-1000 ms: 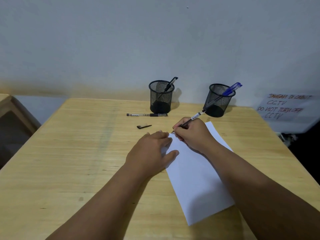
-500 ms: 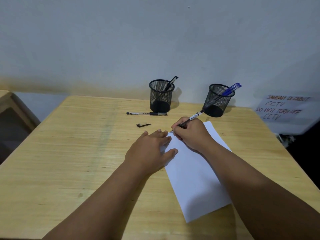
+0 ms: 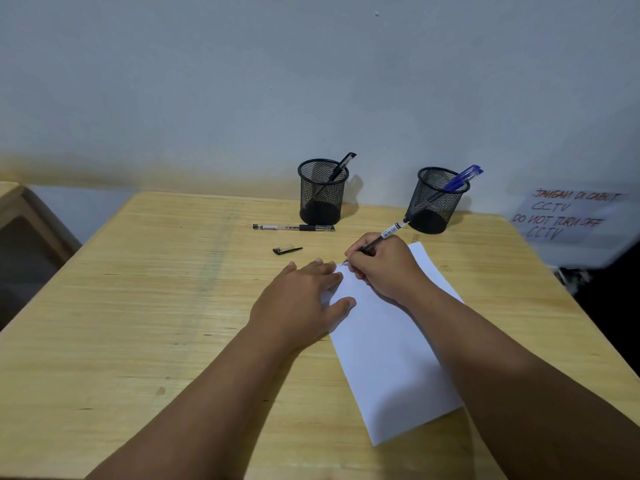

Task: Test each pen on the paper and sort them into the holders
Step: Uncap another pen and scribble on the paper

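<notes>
Pen point(image 3: 379, 239) is pinched in the right hand point(image 3: 384, 268), tip at the far corner of the paper point(image 3: 391, 344) for a test stroke. Left hand point(image 3: 301, 299) lies flat, fingers spread, pinning the sheet. Its cap point(image 3: 286, 250) lies nearby; both holders point(image 3: 322, 192) stand beyond.

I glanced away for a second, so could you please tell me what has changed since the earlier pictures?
Almost nothing: the right hand still grips the pen, tip at the paper's top corner, and the left hand still pins the sheet. Only the camera shifted slightly. Holders, spare pen and cap stayed put.
</notes>
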